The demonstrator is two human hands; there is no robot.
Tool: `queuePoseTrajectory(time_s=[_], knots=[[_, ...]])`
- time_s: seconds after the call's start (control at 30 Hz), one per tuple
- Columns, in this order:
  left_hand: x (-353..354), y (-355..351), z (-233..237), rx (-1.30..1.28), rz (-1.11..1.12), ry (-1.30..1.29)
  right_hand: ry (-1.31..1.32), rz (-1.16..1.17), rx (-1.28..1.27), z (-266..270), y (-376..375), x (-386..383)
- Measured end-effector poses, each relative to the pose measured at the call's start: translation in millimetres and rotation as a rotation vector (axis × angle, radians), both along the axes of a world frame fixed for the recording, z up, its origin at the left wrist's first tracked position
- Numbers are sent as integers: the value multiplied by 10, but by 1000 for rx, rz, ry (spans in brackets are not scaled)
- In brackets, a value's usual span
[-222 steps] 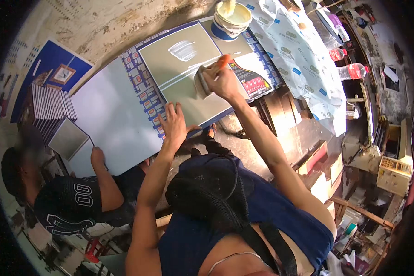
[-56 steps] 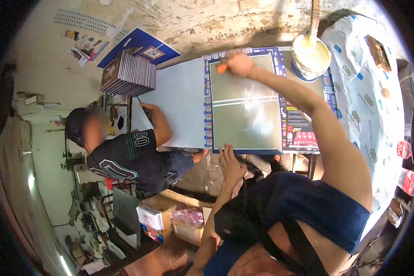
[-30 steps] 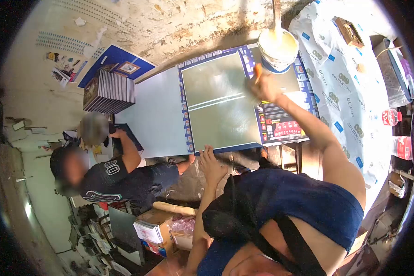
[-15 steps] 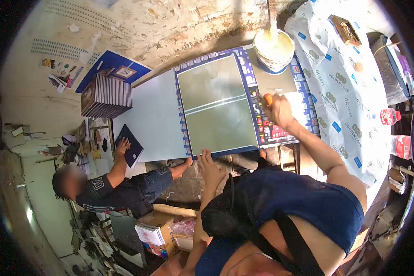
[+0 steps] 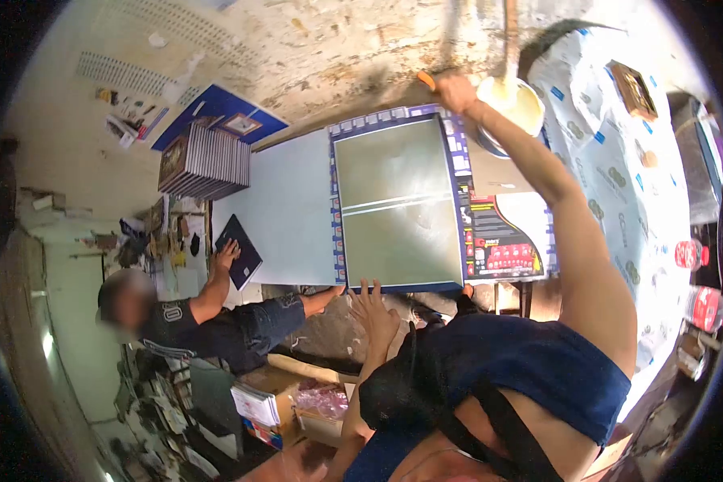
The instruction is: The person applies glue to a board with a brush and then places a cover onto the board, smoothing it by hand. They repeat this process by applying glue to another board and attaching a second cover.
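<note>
My right hand [image 5: 456,93] is closed around a tool with an orange handle [image 5: 427,80]; its working end is hidden. It is raised at the table's far side, just left of the white bucket [image 5: 530,120] of cream-coloured paste, from which a stick [image 5: 511,36] rises. My left hand [image 5: 375,313] has its fingers spread, fingertips at the near edge of a dark blue sheet [image 5: 410,287]. On that sheet lie two grey-green boards [image 5: 398,165], separated by a narrow strip with white lines. Their surface looks shiny in places.
A co-worker's hand [image 5: 230,254] rests on a dark flat cover [image 5: 239,261] at the left. Behind it stands a stack of books [image 5: 205,165]. Printed sheets [image 5: 502,241] lie right of the boards. Patterned wrapping [image 5: 618,209] covers the right side, near two red-labelled bottles [image 5: 705,308].
My right hand has moved away from me with the orange-handled tool, from over the printed sheets to beside the bucket. My left hand stays at the near edge, fingers more spread.
</note>
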State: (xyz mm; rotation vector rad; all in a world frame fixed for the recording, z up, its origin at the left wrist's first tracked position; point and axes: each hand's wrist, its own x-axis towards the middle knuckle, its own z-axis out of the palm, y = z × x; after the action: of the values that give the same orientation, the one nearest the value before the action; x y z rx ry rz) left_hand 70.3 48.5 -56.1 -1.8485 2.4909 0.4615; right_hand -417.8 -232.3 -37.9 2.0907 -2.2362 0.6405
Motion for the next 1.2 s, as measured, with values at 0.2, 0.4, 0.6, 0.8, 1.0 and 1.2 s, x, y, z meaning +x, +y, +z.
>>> queuePoseTrajectory(time_s=[0.2, 0.4, 0.6, 0.8, 1.0, 1.2], knots=[[-5, -16, -79, -4, 30, 49, -572, 749, 60, 613, -19, 1245], [-10, -59, 7, 3, 38, 105, -195, 659, 358, 457, -1124, 1917], [-27, -25, -77, -57, 58, 197, -316, 925, 220, 694, -1061, 2415], [-7, -21, -48, -41, 28, 196, 2, 963, 550, 577, -579, 2739], [44, -62, -32, -52, 13, 129, -251, 1076, -252, 389, -267, 2705], [124, -146, -43, -68, -31, 116, -351, 1094, 75, 319, 1139, 2645]])
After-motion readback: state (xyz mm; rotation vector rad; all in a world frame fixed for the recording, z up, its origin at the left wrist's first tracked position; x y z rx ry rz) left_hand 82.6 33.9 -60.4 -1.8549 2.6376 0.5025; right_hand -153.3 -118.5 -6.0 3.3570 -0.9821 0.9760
